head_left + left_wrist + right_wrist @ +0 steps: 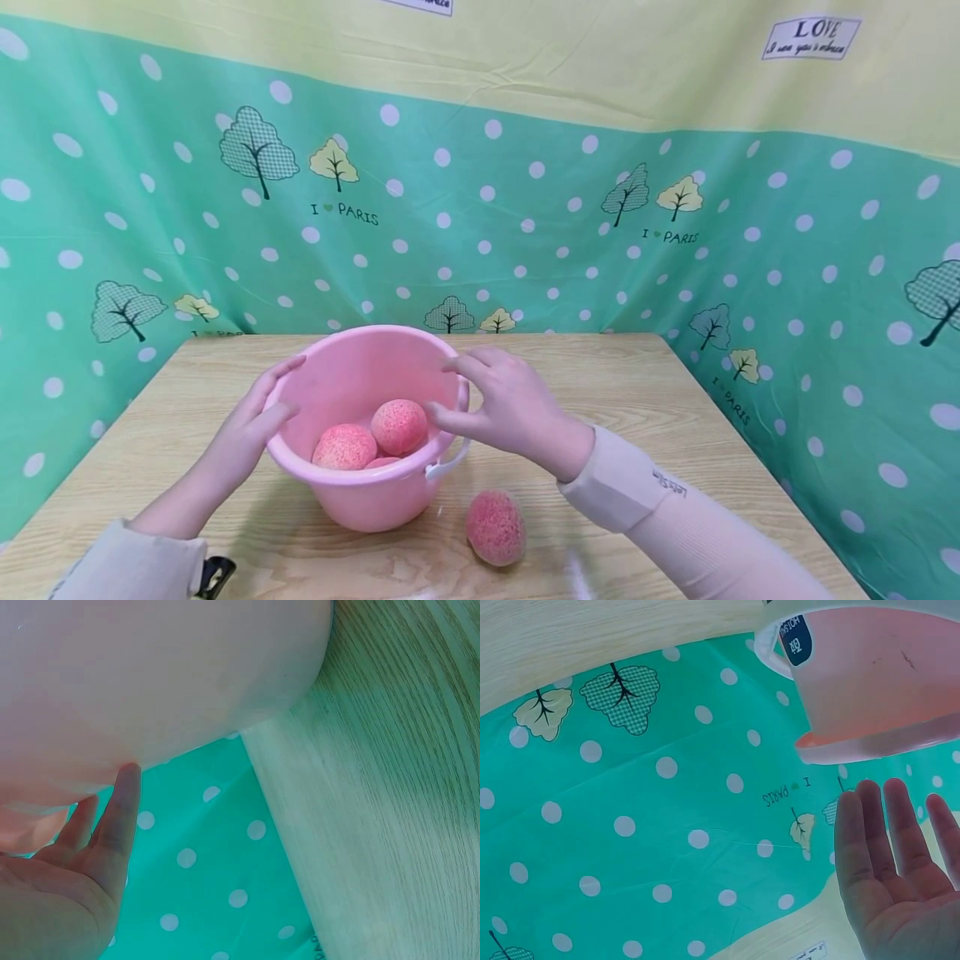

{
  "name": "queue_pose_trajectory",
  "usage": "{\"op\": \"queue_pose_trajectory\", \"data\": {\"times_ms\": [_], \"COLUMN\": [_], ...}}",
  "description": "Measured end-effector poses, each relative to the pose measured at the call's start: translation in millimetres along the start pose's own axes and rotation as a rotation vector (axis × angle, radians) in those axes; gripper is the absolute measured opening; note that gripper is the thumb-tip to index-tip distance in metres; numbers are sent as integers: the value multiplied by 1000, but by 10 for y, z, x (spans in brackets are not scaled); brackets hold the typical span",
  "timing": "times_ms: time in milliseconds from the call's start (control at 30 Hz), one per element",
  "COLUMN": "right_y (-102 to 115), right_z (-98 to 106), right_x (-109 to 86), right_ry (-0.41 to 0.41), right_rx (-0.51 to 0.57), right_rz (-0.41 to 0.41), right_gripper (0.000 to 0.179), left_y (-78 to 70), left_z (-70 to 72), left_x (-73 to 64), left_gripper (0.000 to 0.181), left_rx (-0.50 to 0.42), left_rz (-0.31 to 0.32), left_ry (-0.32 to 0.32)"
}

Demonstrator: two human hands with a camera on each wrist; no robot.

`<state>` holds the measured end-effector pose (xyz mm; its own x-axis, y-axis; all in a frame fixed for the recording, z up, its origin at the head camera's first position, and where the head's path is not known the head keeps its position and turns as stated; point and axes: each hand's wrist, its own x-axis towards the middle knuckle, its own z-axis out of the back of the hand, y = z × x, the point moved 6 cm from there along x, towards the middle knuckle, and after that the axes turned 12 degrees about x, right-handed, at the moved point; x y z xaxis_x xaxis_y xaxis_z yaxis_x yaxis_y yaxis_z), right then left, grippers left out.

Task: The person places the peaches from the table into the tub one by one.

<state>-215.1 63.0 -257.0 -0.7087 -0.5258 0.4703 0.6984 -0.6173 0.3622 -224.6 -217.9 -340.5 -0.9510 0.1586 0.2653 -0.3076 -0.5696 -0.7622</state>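
Note:
A pink bucket (375,500) stands on the table with its mouth facing up, and two speckled pink peaches (344,447) plus part of a third lie inside. My left hand (258,408) grips the bucket's left rim, thumb over the edge; in the left wrist view its fingers (120,817) lie against the outer wall. At the right rim, my right hand (510,400) has its thumb and fingers spread and overlaps the rim in the head view. The right wrist view shows these fingers (904,832) nearly straight beside the rim. Another peach (496,527) rests on the table, right of the bucket.
The bucket's pale handle (448,462) hangs at its right front side. The wood-grain table (600,367) reaches back to a green polka-dot cloth (517,242), which also hangs along both sides.

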Motion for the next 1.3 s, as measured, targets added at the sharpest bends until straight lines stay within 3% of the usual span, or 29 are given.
{"op": "queue_pose_trajectory", "data": {"times_ms": [800,1300], "right_y": [-86,-118], "right_z": [24,34], "right_x": [-204,-321], "right_ry": [-52,-51], "right_rx": [-10,-19], "right_rz": [93,100], "right_gripper": [36,32], "left_y": [0,1], "left_z": [0,3], "left_x": [7,2], "left_gripper": [54,54], "left_rx": [5,2], "left_rz": [4,1], "left_ry": [-6,-4]}}
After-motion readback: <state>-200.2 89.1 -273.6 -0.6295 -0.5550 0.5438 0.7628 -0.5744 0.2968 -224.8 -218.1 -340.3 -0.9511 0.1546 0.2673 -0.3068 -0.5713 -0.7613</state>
